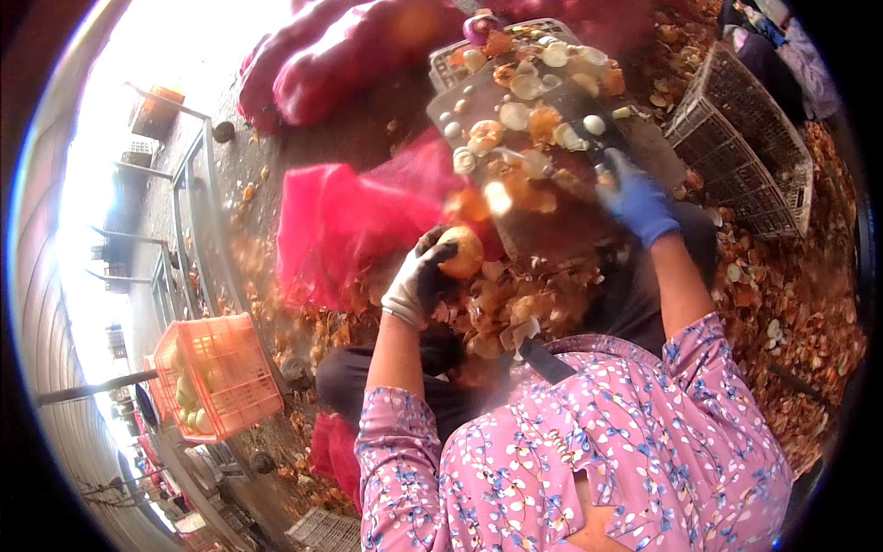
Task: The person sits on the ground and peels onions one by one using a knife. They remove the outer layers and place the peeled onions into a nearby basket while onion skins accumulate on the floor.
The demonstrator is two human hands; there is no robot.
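Observation:
My left hand (418, 276), in a white glove with dark fingers, is closed round a yellow-brown onion (463, 253), low in front of a board. My right hand (642, 201), in a blue glove, is at the right edge of the board (515, 228). Motion smears its fingers, so whether anything is in them cannot be made out. Onion skins (543, 124), cut pieces and a small white peeled onion (594, 124) lie scattered on the board. Left of the board, a red mesh sack (322, 221) is spread on the ground.
Full red sacks (340, 64) lie at the far side. A pale plastic crate (736, 147) stands tilted at the right, close to another person (791, 55). On the left, an orange crate (225, 368) holds pale onions, near a metal frame (189, 175). Loose skins (773, 294) cover the ground.

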